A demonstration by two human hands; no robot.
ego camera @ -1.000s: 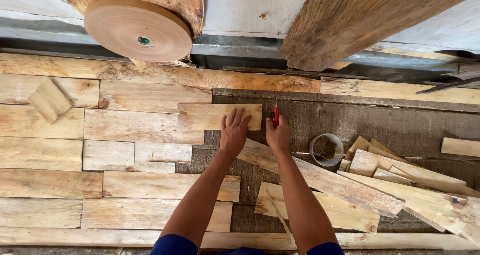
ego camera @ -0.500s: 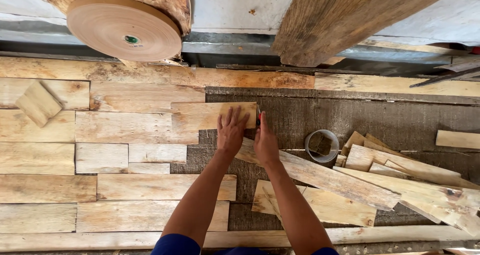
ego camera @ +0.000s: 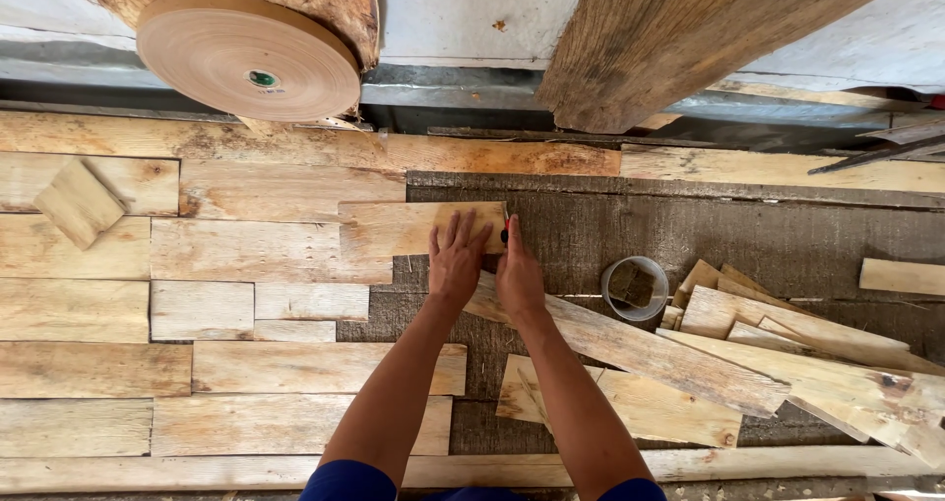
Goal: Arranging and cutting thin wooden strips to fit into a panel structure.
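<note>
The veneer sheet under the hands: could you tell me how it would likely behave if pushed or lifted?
The veneer sheet looks thin and flat, so probably light and somewhat bendy. It lies flat on the mat, so a push should slide it, not roll it. Its rough grain suggests it may split; the left hand presses it down.

Both hands (ego camera: 487,265) on wooden board (ego camera: 399,227)

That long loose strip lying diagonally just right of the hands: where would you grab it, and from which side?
Probably take the long veneer strip near its middle, where both long edges show bare, pinching across its narrow width from above. It lies flat and slanted on other pieces, its upper end tucked under the left hand and right hand, its lower right end beside the loose pile, so both ends look crowded.
</note>
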